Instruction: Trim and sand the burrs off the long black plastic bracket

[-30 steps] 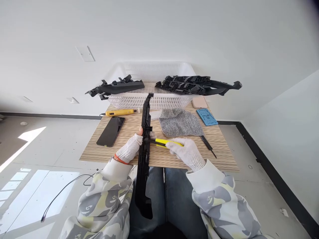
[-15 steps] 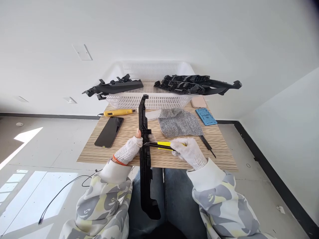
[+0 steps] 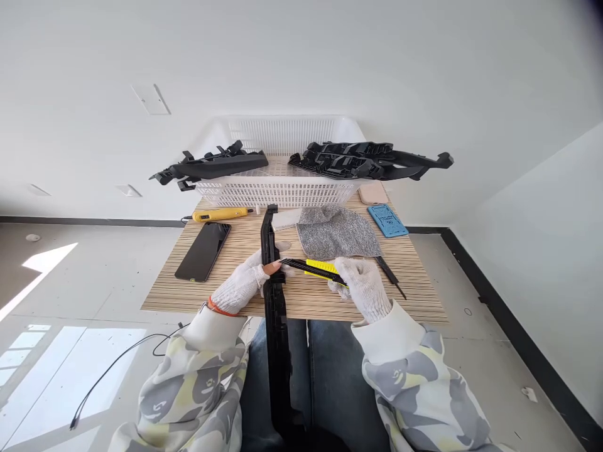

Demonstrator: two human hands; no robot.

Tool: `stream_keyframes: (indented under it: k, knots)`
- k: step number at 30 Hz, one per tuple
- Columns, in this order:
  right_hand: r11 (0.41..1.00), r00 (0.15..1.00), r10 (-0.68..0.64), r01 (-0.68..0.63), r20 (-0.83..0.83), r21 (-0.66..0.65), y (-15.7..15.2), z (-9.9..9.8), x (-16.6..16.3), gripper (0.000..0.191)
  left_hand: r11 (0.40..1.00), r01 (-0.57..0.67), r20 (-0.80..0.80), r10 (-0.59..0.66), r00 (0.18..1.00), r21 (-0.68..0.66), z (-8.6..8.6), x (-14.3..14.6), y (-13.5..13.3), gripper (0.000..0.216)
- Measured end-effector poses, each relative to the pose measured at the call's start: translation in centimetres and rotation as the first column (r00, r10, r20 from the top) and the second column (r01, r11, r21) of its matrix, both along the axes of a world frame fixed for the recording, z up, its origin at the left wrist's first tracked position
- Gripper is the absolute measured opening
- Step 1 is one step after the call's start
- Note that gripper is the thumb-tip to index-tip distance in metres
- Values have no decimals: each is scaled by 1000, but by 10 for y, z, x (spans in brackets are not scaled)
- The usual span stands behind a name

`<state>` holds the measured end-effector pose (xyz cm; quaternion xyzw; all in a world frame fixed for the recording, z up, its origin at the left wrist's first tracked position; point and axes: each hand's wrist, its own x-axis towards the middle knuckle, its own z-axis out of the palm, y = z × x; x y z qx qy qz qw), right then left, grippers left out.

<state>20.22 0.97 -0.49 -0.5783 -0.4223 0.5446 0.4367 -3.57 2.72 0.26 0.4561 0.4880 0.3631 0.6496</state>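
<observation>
My gloved left hand (image 3: 245,282) is closed around a long black plastic strip (image 3: 274,301) that runs from the table's middle down over my lap. My gloved right hand (image 3: 360,284) grips a yellow and black utility knife (image 3: 315,268), its black tip resting against the strip just beside my left fingers. Both hands are over the front half of the striped wooden table (image 3: 235,251).
A white mesh basket (image 3: 282,182) stands at the table's back with black plastic parts (image 3: 214,166) lying across its rim. On the table lie a black phone (image 3: 202,251), a yellow tool (image 3: 221,215), a grey cloth (image 3: 336,232), a blue card (image 3: 387,220) and a black blade (image 3: 391,275).
The black strip has slid toward me, its far end dropping back from the basket. The knife has tilted, with its tip now higher on the strip. The right hand shifted slightly right.
</observation>
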Motion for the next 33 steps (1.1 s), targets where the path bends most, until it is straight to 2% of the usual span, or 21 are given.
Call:
stream_keyframes:
  k: [9, 12, 18, 22, 26, 29, 33]
  knots:
    - [1000, 999, -1, 0, -48, -7, 3, -13, 0, 52, 998, -39, 146, 44, 988, -40, -7, 7, 4, 81]
    - [1000, 999, 19, -20, -49, -14, 3, -9, 0, 53, 998, -65, 144, 66, 987, -11, -10, 5, 6, 83]
    - [999, 999, 27, -28, -26, -38, 3, -2, -1, 51, 999, -21, 168, 27, 985, -34, -8, 4, 6, 84]
    - [999, 998, 6, -10, -70, -47, 4, -4, -1, 48, 998, 53, 154, -58, 986, 36, -3, 1, 5, 67]
    - [999, 998, 1, -4, -59, -41, 3, -2, -1, 46, 982, 153, -12, -153, 988, 107, -4, -4, 5, 43]
    - [999, 998, -21, 18, -61, -47, 2, 0, -2, 45, 983, 151, -52, -146, 988, 108, -9, -2, 4, 50]
    - [999, 998, -37, 35, -58, -41, 2, -1, -1, 44, 997, 32, 141, -41, 989, 65, -8, 5, 2, 74]
